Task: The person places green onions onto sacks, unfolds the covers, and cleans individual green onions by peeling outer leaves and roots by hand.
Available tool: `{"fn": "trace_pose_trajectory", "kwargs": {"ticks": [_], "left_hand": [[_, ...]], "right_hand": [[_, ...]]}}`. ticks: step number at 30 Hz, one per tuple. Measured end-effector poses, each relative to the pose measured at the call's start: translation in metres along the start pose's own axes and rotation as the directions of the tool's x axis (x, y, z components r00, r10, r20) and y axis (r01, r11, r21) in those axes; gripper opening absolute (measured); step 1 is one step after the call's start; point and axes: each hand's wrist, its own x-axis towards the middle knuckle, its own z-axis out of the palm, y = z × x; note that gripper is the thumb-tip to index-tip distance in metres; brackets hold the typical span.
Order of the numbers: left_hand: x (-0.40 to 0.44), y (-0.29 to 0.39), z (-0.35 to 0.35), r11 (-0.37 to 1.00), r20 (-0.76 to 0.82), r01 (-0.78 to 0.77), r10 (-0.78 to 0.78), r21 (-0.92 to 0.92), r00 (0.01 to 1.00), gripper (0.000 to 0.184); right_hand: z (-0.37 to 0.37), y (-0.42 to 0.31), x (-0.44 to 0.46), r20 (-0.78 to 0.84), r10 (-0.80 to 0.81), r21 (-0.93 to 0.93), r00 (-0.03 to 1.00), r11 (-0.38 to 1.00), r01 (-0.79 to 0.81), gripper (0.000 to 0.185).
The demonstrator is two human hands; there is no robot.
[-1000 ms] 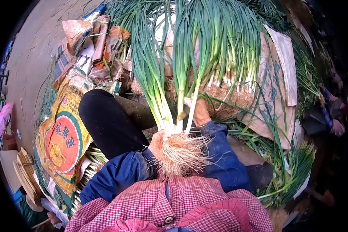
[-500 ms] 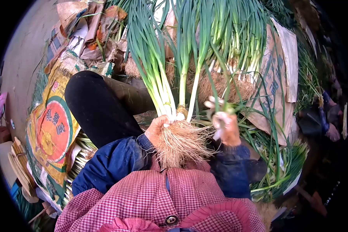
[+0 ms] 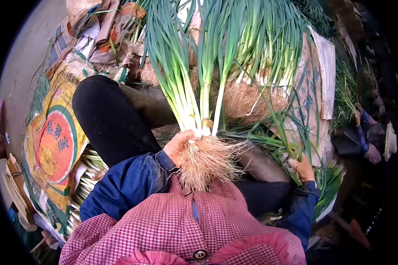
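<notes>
In front of my chest, my left hand [image 3: 180,145] is closed around the white bases of a bunch of long green onions [image 3: 181,95]. The bunch's bushy tan roots [image 3: 205,163] hang toward the checked apron, and its green leaves point away from me. Off to the right, my right hand [image 3: 303,168] has its fingers curled over some limp green onion leaves [image 3: 292,148], low over a heap of loose greens. Part of what lies in that hand is hidden by the fingers.
More green onions [image 3: 269,57] with tan roots lie ahead on a printed sack [image 3: 311,84]. My bent knee [image 3: 104,106] is at left, beside a yellow printed sack [image 3: 53,141] and more white stalks [image 3: 88,170]. Another person's sleeve [image 3: 362,132] shows at far right.
My right hand has moved away from the bunch, to the right and slightly down, with leaves in it. My left hand still holds the bunch in about the same place.
</notes>
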Motion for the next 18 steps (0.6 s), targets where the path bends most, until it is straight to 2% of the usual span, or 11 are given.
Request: {"fn": "trace_pose_trajectory", "kwargs": {"ticks": [1,3,4,5,7,9,12,15,16,17,18], "left_hand": [[0.007,-0.001,0.002,1.000,0.019,-0.014,0.014,-0.010,1.000,0.036],[0.009,-0.007,-0.001,0.962,-0.042,-0.154,0.168,0.224,0.985,0.036],[0.013,-0.007,-0.009,0.982,-0.049,-0.095,0.104,0.163,0.993,0.038],[0.012,-0.009,-0.008,0.981,-0.055,-0.078,0.089,0.179,0.994,0.038],[0.013,-0.010,0.000,0.954,-0.077,-0.085,0.112,0.287,0.991,0.040],[0.010,-0.010,-0.005,0.965,-0.054,-0.101,0.118,0.244,0.992,0.040],[-0.002,-0.005,0.011,0.967,-0.063,-0.137,0.154,0.215,0.986,0.038],[0.009,-0.008,-0.012,0.940,-0.069,-0.190,0.217,0.282,0.974,0.037],[0.009,-0.005,-0.012,0.931,-0.074,-0.196,0.229,0.307,0.971,0.036],[0.009,-0.004,-0.014,0.936,-0.078,-0.198,0.230,0.292,0.970,0.036],[0.010,-0.004,-0.015,0.929,-0.088,-0.215,0.252,0.300,0.964,0.035]], "right_hand": [[-0.026,0.020,0.001,-0.064,0.034,-0.225,0.997,0.973,-0.048,0.042],[-0.021,0.005,-0.006,-0.278,0.127,-0.597,0.952,0.753,-0.275,0.038],[0.009,-0.025,-0.006,-0.218,0.003,-0.457,0.976,0.883,-0.105,0.041],[0.059,-0.065,-0.001,-0.074,-0.133,-0.141,0.988,0.983,0.121,0.044],[0.147,-0.114,0.012,0.152,-0.347,0.172,0.926,0.931,0.321,0.050],[0.209,-0.108,0.049,0.267,-0.524,-0.251,0.809,0.773,0.583,0.039],[0.216,-0.107,0.051,0.466,-0.329,-0.174,0.821,0.876,0.450,0.011],[0.144,-0.100,0.026,0.665,-0.094,0.049,0.741,0.995,0.082,0.013],[0.114,-0.089,0.022,0.644,-0.050,0.128,0.763,0.991,-0.044,0.013],[0.088,-0.067,0.024,0.449,0.081,-0.012,0.890,0.996,-0.085,0.015],[0.077,-0.050,0.028,0.227,0.051,-0.567,0.973,0.819,0.090,0.015]]}}
